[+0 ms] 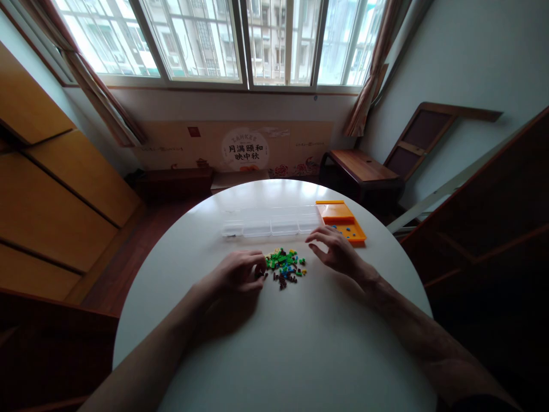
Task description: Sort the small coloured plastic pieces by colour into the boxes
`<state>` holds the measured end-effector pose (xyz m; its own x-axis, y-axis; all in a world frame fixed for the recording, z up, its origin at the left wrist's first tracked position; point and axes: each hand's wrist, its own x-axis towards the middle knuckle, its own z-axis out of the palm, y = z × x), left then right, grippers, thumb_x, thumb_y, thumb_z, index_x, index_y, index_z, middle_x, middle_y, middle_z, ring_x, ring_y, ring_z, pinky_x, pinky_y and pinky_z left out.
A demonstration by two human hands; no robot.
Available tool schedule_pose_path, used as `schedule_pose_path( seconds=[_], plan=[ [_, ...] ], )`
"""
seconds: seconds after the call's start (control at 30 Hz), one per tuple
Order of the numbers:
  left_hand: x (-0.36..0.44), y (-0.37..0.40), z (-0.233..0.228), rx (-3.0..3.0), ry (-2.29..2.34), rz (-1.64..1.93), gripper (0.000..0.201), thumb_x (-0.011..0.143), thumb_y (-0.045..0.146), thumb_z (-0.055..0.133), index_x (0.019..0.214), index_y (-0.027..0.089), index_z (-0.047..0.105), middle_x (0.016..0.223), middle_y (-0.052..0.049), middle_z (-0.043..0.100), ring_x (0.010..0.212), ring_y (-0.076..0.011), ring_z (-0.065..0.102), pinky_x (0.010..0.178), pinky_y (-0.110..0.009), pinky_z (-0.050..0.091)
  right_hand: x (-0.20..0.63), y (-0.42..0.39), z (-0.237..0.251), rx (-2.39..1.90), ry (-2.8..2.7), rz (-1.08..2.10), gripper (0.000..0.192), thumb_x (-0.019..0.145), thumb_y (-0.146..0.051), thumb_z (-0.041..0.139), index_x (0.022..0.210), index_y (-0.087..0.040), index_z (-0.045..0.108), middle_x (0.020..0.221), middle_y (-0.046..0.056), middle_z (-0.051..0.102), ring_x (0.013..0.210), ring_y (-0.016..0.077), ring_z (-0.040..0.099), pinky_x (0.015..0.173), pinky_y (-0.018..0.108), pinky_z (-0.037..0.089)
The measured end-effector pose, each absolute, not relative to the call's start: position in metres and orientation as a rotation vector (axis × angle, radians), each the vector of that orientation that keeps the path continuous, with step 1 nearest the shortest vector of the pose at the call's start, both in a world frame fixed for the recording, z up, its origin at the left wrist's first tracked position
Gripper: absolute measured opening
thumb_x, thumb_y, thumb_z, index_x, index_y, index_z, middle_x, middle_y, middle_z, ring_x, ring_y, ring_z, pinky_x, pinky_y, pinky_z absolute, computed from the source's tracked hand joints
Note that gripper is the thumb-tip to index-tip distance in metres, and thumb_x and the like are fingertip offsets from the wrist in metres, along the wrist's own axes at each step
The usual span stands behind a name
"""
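**Mixed heap of small bricks (pixel 283 260)**

I log a loose heap on the worktop (pixel 291 349): mostly green, some yellow and blue, dark brown along the near edge. Beyond it I see a clear compartment box (pixel 257 228) lying crosswise; at its right end, an orange tray (pixel 338 210) holding scattered blue pieces (pixel 348 236).

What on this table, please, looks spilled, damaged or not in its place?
Nothing looks clearly damaged. The pile of small coloured pieces could pass for a spill: it lies loose on the white table, between the left hand and the right hand, outside the clear divided box and the orange tray.
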<state>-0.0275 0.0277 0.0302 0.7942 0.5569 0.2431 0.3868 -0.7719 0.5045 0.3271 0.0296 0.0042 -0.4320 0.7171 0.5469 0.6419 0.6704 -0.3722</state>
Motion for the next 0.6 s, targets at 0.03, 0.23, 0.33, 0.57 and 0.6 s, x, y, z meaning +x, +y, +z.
schedule_pose_path(
  seconds=[0.03, 0.23, 0.33, 0.57, 0.6],
  plan=[
    [-0.027, 0.028, 0.031, 2.546, 0.707, 0.531, 0.002, 0.089, 0.021, 0.067, 0.090, 0.020, 0.066, 0.084, 0.000, 0.064, 0.067, -0.0119, 0.052, 0.064, -0.023, 0.039, 0.320, 0.026, 0.006, -1.005, -2.224, 0.152, 0.010, 0.104, -0.020, 0.069, 0.110, -0.024, 0.076, 0.110, 0.008, 0.077, 0.105, 0.0276, 0.070, 0.098, 0.046, 0.057],
    [-0.026, 0.030, 0.030, 2.561, 0.694, 0.534, 0.006, 0.086, 0.021, 0.068, 0.090, 0.020, 0.064, 0.085, -0.001, 0.065, 0.068, -0.0126, 0.053, 0.065, -0.023, 0.040, 0.303, 0.014, 0.011, -0.951, -2.310, 0.253, 0.015, 0.102, -0.017, 0.071, 0.110, -0.026, 0.080, 0.114, 0.008, 0.078, 0.106, 0.0262, 0.070, 0.099, 0.045, 0.059],
    [-0.026, 0.031, 0.028, 2.561, 0.688, 0.532, 0.007, 0.086, 0.020, 0.068, 0.091, 0.021, 0.064, 0.086, 0.000, 0.066, 0.069, -0.0128, 0.054, 0.066, -0.023, 0.040, 0.303, 0.014, 0.010, -0.920, -2.281, 0.325, 0.015, 0.105, -0.018, 0.069, 0.109, -0.027, 0.081, 0.112, 0.007, 0.078, 0.105, 0.0246, 0.070, 0.097, 0.042, 0.059],
    [-0.025, 0.030, 0.029, 2.561, 0.693, 0.540, 0.007, 0.086, 0.021, 0.068, 0.089, 0.021, 0.061, 0.084, 0.000, 0.064, 0.067, -0.0123, 0.052, 0.064, -0.024, 0.038, 0.305, 0.013, 0.013, -0.886, -2.294, 0.422, 0.011, 0.104, -0.020, 0.073, 0.105, -0.027, 0.080, 0.108, 0.005, 0.078, 0.100, 0.0220, 0.070, 0.093, 0.038, 0.058],
    [-0.025, 0.030, 0.029, 2.560, 0.689, 0.541, 0.006, 0.086, 0.021, 0.067, 0.088, 0.021, 0.061, 0.084, 0.000, 0.064, 0.067, -0.0123, 0.051, 0.064, -0.024, 0.038, 0.305, 0.014, 0.013, -0.889, -2.291, 0.432, 0.010, 0.104, -0.020, 0.073, 0.104, -0.027, 0.080, 0.108, 0.005, 0.078, 0.100, 0.0218, 0.070, 0.094, 0.038, 0.058]
  ],
)
